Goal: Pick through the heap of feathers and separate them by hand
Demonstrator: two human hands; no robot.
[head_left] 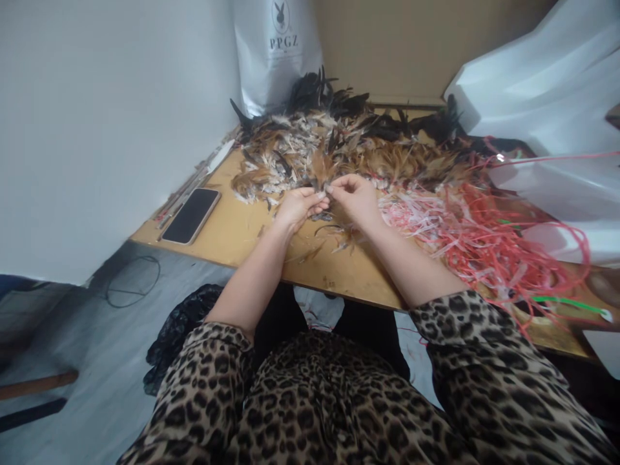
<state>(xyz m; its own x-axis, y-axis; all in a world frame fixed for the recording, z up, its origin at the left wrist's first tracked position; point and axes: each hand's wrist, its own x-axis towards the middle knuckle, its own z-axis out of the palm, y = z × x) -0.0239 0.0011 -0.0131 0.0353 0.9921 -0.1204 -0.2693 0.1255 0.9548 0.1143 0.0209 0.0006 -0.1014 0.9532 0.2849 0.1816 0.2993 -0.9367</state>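
Over the table's front part, my left hand [304, 205] and my right hand [352, 194] meet with their fingertips almost touching. Both pinch at the base of a small bunch of brown feathers [321, 166], whose tips point away from me. The quill ends are hidden by my fingers. Right behind my hands spreads a large heap of brown, white and black feathers [407, 160]. To the right of my right wrist lies a tangle of pink and red plastic strings [477, 236]. A few loose feathers [312, 252] are scattered on the wood below my hands.
A phone [190, 216] lies at the table's [232, 232] left end, beside the white wall. Behind the feathers stands a white printed bag [278, 61]. White plastic sheeting [547, 90] rises at the right. A green strip [574, 303] sticks out near the front right edge.
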